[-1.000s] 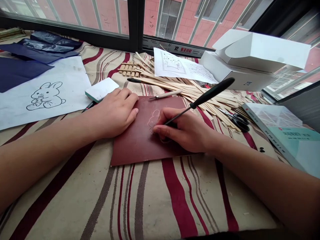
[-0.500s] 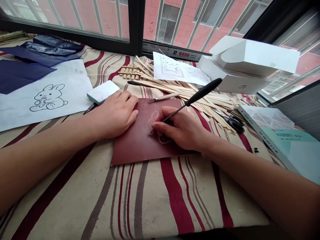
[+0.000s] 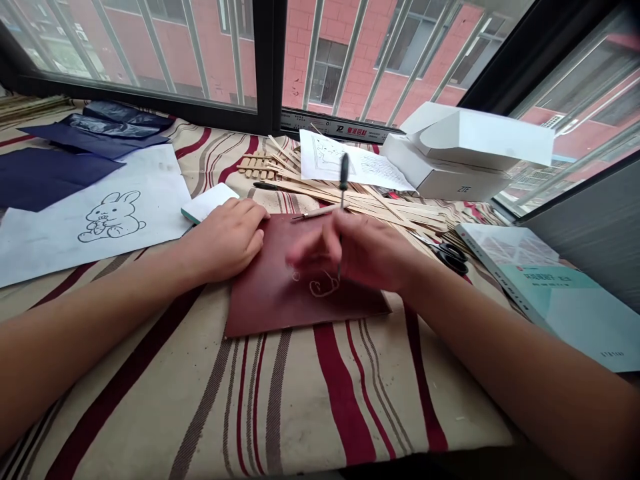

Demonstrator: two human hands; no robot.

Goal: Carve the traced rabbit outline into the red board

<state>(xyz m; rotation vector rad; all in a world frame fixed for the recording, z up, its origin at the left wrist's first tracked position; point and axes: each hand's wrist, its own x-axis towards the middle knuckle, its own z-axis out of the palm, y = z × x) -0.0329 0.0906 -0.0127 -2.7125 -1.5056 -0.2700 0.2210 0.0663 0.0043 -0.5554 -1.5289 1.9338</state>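
Head view: left hand (image 3: 225,241), nearly flat, grasping nothing, braces the board (image 3: 265,303); right hand (image 3: 367,252), blurred, part-open, holds the tool (image 3: 344,172); light, even strokes should serve.

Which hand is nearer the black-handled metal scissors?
Right. The right hand is left of the black-handled metal scissors; the left hand is farther left, resting on the flat reddish-brown board at its upper left.
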